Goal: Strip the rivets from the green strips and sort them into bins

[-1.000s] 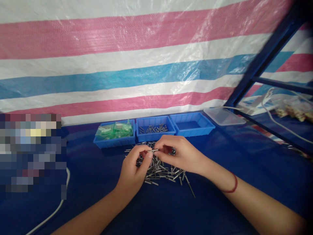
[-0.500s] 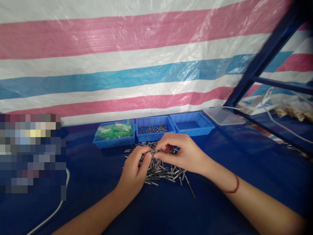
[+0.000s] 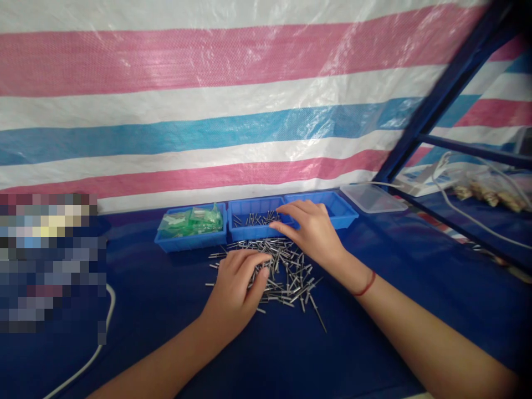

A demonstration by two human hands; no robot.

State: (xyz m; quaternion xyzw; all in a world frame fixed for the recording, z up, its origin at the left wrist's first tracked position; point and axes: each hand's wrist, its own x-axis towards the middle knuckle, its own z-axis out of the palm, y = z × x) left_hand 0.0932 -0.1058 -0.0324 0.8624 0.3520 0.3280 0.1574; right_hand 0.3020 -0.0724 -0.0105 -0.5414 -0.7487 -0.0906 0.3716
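Observation:
A loose pile of silver blind rivets (image 3: 291, 271) lies on the blue table. My left hand (image 3: 235, 285) rests at the pile's left side, with thumb and forefinger slightly apart and nothing visible between them. My right hand (image 3: 313, 233) is over the right part of the middle blue bin (image 3: 251, 230), thumb and fingers spread. Inside that bin are several more rivets (image 3: 253, 219), just left of the right fingertips. Part of the right-hand blue bin (image 3: 347, 221) is hidden behind my right hand.
A left blue bin (image 3: 191, 242) holds green plastic packets (image 3: 191, 221). A clear plastic lid (image 3: 372, 198) lies right of the bins. Striped sheeting (image 3: 208, 111) hangs behind. A dark blue frame (image 3: 432, 105) stands right; a white cable (image 3: 108, 316) runs along the left.
My hands, earlier together over the pile with rivets at the fingertips, have separated. The right one has moved up to the middle bin and opened; the left has stayed by the pile, its fingers parted.

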